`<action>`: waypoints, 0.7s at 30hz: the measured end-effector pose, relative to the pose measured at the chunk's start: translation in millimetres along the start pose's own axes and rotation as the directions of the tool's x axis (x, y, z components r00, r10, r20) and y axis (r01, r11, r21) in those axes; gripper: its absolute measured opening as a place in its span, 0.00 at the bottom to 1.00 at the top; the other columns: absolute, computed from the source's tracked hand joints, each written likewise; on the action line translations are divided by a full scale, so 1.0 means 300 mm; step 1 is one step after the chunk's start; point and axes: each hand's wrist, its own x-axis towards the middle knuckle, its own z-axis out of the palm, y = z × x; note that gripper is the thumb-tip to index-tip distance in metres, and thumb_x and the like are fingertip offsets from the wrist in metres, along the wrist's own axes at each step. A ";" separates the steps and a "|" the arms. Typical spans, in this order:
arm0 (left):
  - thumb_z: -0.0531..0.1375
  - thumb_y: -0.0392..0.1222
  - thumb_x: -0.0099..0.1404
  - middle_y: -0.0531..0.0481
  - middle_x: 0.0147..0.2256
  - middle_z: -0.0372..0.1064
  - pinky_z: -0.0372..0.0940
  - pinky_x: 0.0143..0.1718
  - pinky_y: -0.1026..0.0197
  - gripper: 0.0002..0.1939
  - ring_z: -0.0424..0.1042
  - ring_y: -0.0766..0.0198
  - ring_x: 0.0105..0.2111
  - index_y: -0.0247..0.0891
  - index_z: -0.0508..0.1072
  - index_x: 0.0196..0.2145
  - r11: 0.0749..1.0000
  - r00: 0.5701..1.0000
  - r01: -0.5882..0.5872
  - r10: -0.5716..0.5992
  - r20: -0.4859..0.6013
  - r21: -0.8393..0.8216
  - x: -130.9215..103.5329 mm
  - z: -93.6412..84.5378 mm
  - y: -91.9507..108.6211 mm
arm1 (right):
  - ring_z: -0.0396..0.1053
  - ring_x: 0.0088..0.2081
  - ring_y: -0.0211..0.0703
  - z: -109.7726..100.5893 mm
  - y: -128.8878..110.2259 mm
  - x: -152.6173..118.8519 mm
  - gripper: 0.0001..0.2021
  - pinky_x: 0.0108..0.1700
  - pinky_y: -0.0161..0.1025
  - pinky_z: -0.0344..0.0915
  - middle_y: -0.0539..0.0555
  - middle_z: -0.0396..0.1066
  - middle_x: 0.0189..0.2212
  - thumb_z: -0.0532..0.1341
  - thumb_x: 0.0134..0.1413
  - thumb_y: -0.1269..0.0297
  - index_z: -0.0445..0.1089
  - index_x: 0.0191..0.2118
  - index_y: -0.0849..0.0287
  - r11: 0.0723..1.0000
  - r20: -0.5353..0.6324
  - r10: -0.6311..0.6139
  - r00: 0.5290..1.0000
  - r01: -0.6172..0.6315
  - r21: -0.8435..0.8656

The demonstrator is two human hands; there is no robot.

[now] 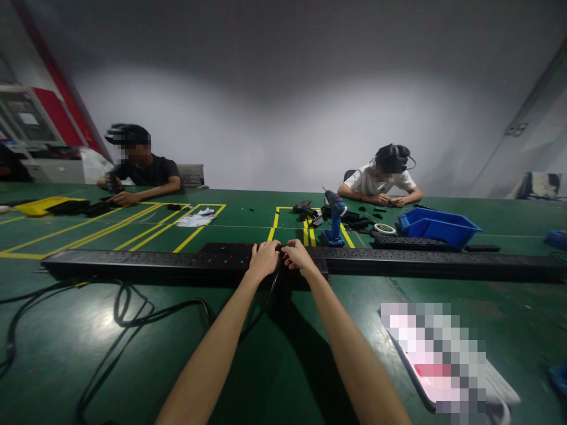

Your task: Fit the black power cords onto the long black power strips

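Lying beneath left grip [264,258] and right grip [298,258]: black strip [233,260] | fingers curled | cannot tell what's gripped

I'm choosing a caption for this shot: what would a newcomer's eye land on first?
Probably the left hand and right hand, close together at the centre by long black bars dotted with red. Next, an upright blue drill beyond the bars, just right of the hands, and a blue bin farther right.
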 end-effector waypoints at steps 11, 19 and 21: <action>0.48 0.38 0.69 0.46 0.57 0.68 0.47 0.63 0.39 0.17 0.63 0.53 0.58 0.45 0.69 0.52 0.999 0.999 0.038 -0.038 0.005 -0.013 0.021 0.004 0.003 | 0.56 0.15 0.30 0.010 -0.005 -0.011 0.16 0.15 0.26 0.48 0.41 0.60 0.18 0.61 0.50 0.75 0.57 0.44 0.58 0.983 -0.021 0.003 1.000 0.001 0.183; 0.49 0.38 0.69 0.45 0.58 0.67 0.47 0.63 0.41 0.18 0.63 0.54 0.59 0.45 0.69 0.53 0.998 0.998 0.059 -0.058 0.019 -0.018 0.018 -0.006 0.011 | 0.50 0.13 0.26 0.000 -0.026 -0.023 0.16 0.15 0.24 0.43 0.41 0.60 0.15 0.63 0.47 0.77 0.53 0.31 0.56 0.939 -0.009 0.040 0.999 -0.035 0.342; 0.49 0.38 0.69 0.45 0.58 0.67 0.47 0.63 0.41 0.18 0.63 0.55 0.59 0.45 0.69 0.53 0.998 0.998 0.054 -0.054 0.019 -0.018 0.016 -0.006 0.011 | 0.49 0.13 0.26 0.000 -0.026 -0.023 0.16 0.15 0.24 0.42 0.41 0.58 0.14 0.63 0.49 0.76 0.52 0.29 0.56 0.936 -0.010 0.036 0.999 -0.030 0.350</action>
